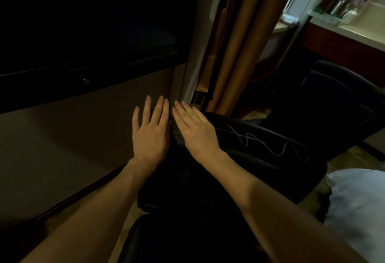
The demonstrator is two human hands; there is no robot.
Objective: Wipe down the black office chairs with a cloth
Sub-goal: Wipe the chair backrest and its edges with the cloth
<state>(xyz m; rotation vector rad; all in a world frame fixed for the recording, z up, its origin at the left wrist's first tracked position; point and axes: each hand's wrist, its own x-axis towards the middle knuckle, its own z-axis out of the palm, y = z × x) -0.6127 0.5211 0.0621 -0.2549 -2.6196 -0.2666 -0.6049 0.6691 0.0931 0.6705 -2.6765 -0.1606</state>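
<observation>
Dim room, brown curtain (235, 39) hanging far behind. Both hands reach out flat, fingers straight: left hand (151, 131) over the chair's left edge, right hand (196, 130) pressing a cloth (177, 135) on the black office chair (260, 150).

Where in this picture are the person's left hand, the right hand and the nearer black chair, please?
left hand (151, 132): head view, back of the hand.
right hand (196, 131): head view, back of the hand.
black chair (270, 158): head view, top of its backrest.

Both hands (151, 129) (196, 130) flat, fingers straight
</observation>
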